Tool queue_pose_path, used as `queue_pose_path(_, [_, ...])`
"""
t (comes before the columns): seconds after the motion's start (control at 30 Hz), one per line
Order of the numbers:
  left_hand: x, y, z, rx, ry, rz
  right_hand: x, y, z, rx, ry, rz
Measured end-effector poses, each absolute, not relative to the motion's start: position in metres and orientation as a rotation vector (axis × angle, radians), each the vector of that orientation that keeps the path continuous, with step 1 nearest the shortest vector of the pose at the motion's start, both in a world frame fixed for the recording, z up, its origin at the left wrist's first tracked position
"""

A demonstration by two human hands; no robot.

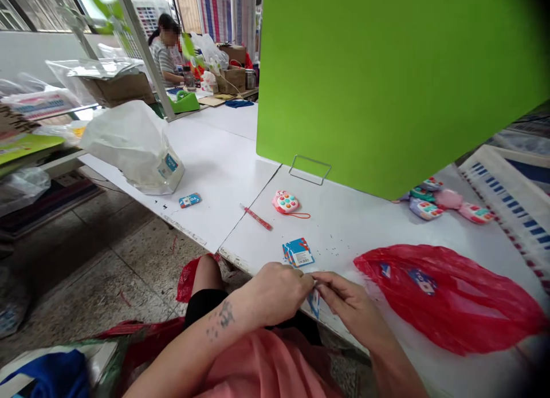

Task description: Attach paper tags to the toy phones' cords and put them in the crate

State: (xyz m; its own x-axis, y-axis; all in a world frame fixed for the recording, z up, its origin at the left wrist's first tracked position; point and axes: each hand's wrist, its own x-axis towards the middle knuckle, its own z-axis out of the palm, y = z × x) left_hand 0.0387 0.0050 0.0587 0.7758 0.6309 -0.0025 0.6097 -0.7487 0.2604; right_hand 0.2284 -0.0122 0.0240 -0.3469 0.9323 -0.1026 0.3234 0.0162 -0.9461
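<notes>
At the table's near edge my two hands meet around a small blue, white and red printed card [314, 303]. My left hand [281, 288] is closed, its fingertips at the top of the card. My right hand [346, 300] pinches at the same spot from the other side; part of the card is hidden by the fingers. Just beyond lies a small stack of similar cards [298, 252]. Farther off sits a pink toy with coloured buttons [286, 202] and an orange loop strap. A red pen-like tool [258, 217] lies to its left.
A red plastic bag [455, 306] holding cards spreads on the right. Several button toys [449, 202] lie behind it. A green panel [365, 89] stands across the table [215, 152]. At left are a translucent bag [133, 146] and another card [189, 200]. A person [165, 57] sits beyond.
</notes>
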Motion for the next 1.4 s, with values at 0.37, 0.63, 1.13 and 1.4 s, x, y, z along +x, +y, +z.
queue_pose_path(0.37, [0.029, 0.019, 0.074, 2.581, 0.67, 0.154, 0.23, -0.019, 0.047, -1.327, -2.013, 1.318])
queue_pose_path(0.63, [0.04, 0.119, 0.039, 2.302, 1.354, 0.618, 0.251, -0.016, 0.026, -1.464, -1.605, 1.239])
queue_pose_path(1.13, [0.094, 0.086, 0.031, 2.506, 1.311, 0.725, 0.285, 0.006, -0.002, -1.485, -0.808, 0.637])
queue_pose_path(1.4, [0.12, -0.017, 0.04, 2.75, 1.226, 0.513, 0.241, 0.003, 0.006, -1.333, -0.809, 0.737])
